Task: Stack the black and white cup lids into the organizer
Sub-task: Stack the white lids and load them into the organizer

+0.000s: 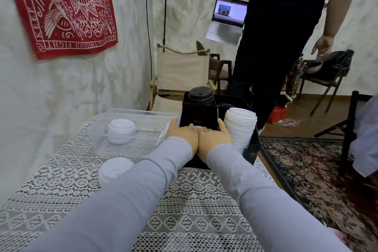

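Note:
A black organizer (252,147) with several compartments stands at the far end of the table. A stack of black lids (200,96) fills its far left compartment, and a tall stack of white lids (240,129) leans in the near right one. My left hand (181,134) and my right hand (214,136) lie side by side, palms down, over the near left compartment. A sliver of a white lid (196,127) shows between them. The fingers look stretched forward rather than curled. More white lids sit in a clear plastic box (143,114) and in a loose pile (113,170) on the table.
A lace cloth (194,210) covers the table, whose right edge drops to a patterned rug (317,170). A person in black (276,37) stands just behind the organizer holding an open laptop (227,20). Chairs stand at the back and right.

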`<move>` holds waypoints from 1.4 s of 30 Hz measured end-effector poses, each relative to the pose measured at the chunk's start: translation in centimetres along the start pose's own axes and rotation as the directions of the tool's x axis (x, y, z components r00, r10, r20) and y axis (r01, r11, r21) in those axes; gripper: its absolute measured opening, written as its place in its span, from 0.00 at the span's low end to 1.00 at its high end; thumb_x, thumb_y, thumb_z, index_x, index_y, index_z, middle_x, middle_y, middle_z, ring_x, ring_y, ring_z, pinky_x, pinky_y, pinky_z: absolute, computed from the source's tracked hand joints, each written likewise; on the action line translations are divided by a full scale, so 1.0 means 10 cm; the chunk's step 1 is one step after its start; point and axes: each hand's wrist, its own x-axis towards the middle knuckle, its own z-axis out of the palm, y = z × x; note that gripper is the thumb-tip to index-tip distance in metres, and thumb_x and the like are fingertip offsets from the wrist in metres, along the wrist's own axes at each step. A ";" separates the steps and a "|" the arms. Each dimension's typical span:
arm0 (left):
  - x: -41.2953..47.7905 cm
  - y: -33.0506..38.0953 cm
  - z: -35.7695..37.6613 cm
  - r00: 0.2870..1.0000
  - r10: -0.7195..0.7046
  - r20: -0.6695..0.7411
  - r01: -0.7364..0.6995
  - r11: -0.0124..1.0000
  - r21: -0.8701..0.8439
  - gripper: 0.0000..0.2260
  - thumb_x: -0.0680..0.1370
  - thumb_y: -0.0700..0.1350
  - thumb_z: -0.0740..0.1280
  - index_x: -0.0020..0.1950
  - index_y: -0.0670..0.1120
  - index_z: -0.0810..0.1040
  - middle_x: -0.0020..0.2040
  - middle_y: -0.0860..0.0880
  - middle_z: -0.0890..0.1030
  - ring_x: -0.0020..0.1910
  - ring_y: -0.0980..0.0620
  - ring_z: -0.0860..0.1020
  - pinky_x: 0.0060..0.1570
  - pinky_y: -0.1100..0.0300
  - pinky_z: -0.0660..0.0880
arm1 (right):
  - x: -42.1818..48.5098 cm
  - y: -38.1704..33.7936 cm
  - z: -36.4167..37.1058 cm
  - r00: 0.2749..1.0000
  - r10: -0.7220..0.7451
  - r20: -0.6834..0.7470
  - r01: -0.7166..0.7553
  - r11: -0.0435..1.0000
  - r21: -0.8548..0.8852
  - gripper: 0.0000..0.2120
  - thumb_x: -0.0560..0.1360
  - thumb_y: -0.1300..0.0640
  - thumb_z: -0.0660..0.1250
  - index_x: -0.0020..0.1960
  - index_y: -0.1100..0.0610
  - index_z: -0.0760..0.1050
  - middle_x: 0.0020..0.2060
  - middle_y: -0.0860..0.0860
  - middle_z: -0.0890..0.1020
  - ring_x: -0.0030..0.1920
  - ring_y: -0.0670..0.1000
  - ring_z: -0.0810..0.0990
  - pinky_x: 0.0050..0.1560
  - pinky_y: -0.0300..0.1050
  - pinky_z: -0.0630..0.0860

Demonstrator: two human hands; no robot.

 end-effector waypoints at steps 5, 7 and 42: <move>-0.06 -0.03 0.08 0.991 0.036 -0.130 -0.041 0.998 -0.038 0.27 0.79 0.46 0.55 0.77 0.45 0.50 0.76 0.48 0.57 0.75 0.51 0.56 0.72 0.44 0.40 | -0.09 -0.01 -0.02 1.000 0.001 -0.012 -0.001 1.000 -0.001 0.29 0.79 0.53 0.51 0.77 0.60 0.47 0.73 0.54 0.62 0.73 0.52 0.60 0.72 0.57 0.35; -0.14 -0.05 0.09 0.978 0.034 -0.205 -0.059 0.991 -0.119 0.25 0.81 0.46 0.52 0.77 0.46 0.49 0.77 0.49 0.53 0.76 0.52 0.51 0.72 0.45 0.39 | -0.11 0.00 -0.02 1.000 0.011 0.005 -0.011 1.000 0.010 0.30 0.79 0.52 0.50 0.77 0.61 0.46 0.74 0.54 0.59 0.74 0.52 0.57 0.73 0.56 0.35; -1.70 -0.84 0.79 0.951 -0.283 -0.126 0.038 0.512 -0.858 0.36 0.68 0.50 0.76 0.72 0.53 0.62 0.63 0.57 0.72 0.60 0.56 0.72 0.58 0.61 0.70 | -0.85 -1.00 -0.03 0.988 -0.139 -0.070 0.136 0.554 0.821 0.34 0.72 0.52 0.71 0.74 0.48 0.60 0.71 0.46 0.67 0.69 0.47 0.66 0.72 0.42 0.60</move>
